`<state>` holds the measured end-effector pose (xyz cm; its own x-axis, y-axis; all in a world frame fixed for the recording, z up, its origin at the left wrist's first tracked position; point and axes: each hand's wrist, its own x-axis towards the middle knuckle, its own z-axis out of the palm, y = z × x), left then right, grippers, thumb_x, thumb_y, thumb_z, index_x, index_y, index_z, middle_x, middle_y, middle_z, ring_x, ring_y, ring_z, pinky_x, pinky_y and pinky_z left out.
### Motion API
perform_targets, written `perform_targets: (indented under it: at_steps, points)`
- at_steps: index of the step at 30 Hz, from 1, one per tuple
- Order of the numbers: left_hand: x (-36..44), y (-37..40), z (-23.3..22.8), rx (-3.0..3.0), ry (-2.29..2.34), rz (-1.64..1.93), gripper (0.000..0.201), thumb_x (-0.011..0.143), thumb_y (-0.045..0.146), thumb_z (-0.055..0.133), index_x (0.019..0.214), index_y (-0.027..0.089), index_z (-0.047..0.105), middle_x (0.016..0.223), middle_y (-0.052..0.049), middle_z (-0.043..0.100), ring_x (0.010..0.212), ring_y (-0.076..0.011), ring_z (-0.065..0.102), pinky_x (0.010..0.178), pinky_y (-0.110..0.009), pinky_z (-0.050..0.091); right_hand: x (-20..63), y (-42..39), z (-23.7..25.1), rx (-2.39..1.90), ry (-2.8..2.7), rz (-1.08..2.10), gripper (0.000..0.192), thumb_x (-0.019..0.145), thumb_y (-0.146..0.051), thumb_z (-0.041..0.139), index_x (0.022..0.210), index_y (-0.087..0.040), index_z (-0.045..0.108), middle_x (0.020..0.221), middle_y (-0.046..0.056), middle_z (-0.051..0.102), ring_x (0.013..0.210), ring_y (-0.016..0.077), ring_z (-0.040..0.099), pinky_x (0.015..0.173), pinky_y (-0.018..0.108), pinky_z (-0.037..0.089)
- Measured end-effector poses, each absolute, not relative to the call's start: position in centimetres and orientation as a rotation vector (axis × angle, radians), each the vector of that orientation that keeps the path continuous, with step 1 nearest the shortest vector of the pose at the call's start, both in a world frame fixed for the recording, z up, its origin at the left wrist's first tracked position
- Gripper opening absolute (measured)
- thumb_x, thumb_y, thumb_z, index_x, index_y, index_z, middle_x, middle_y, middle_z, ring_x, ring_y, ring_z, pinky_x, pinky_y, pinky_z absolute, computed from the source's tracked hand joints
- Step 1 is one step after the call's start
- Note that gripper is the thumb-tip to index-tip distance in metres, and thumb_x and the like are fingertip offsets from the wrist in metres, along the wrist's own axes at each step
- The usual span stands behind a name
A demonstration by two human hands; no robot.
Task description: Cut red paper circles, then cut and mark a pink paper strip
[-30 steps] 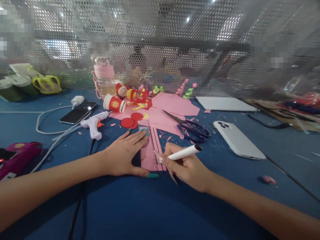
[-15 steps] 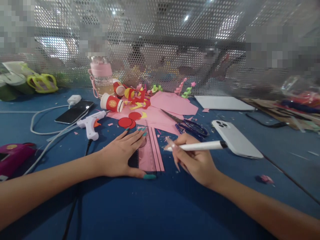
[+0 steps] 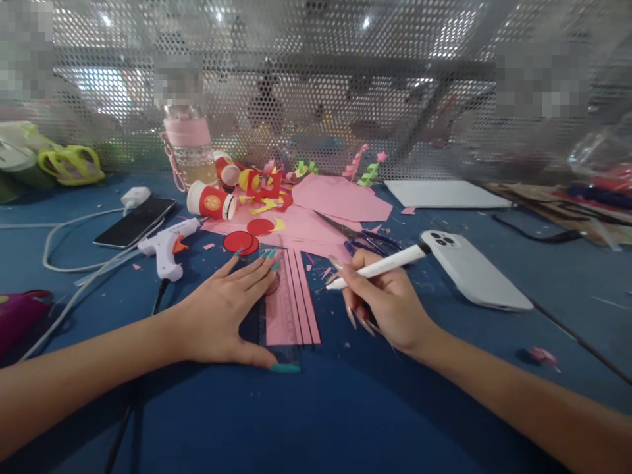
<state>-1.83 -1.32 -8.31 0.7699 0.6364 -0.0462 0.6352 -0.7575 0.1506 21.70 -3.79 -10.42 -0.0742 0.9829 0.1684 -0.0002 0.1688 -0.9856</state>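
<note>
Left hand point(image 3: 224, 309) flat, fingers spread, pinning ruler point(image 3: 276, 309) and pink strip point(image 3: 291, 303) running straight away; right hand point(image 3: 390, 303) pinches white pen point(image 3: 380, 266), tip just right of strip.

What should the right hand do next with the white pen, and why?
Probably bring the white pen tip back down to the pink paper strip beside the ruler: the left hand presses them flat, while the right hand holds the pen off to the right.
</note>
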Motion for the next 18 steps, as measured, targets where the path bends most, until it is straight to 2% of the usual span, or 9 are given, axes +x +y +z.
perform_targets:
  at_steps: [6,11,18]
  points:
    - [-1.87,-1.31,-8.53,2.791,1.007,0.032,0.115,0.061,0.086,0.043,0.142,0.005,0.032,0.149,-0.024,0.024,0.138,-0.0382,0.024,0.112,-0.057,0.012,21.75,-3.82,-10.35,-1.063,-1.34,1.158,0.037,0.076,-0.049,0.064,0.061,-0.022,0.045,0.037,-0.008,0.047,0.025,0.0039,0.035,0.023,0.016,0.024]
    - [-2.0,-1.44,-8.88,2.813,1.028,0.068,0.113,0.064,0.085,0.041,0.145,0.009,0.024,0.152,-0.021,0.017,0.141,-0.0349,0.018,0.113,-0.052,0.014,21.67,-3.82,-10.47,-1.058,-1.309,1.188,0.036,0.076,-0.047,0.066,0.061,-0.022,0.044,0.037,-0.009,0.048,0.024,0.0035,0.035,0.021,0.015,0.022]
    - [-2.14,-1.37,-8.88,2.832,1.025,0.0,0.111,0.066,0.086,0.034,0.145,0.009,0.025,0.152,-0.02,0.02,0.141,-0.0321,0.018,0.114,-0.05,0.009,21.52,-3.88,-10.23,-1.07,-1.285,1.193,0.039,0.073,-0.05,0.068,0.06,-0.022,0.043,0.036,-0.009,0.048,0.024,0.003,0.034,0.021,0.013,0.021]
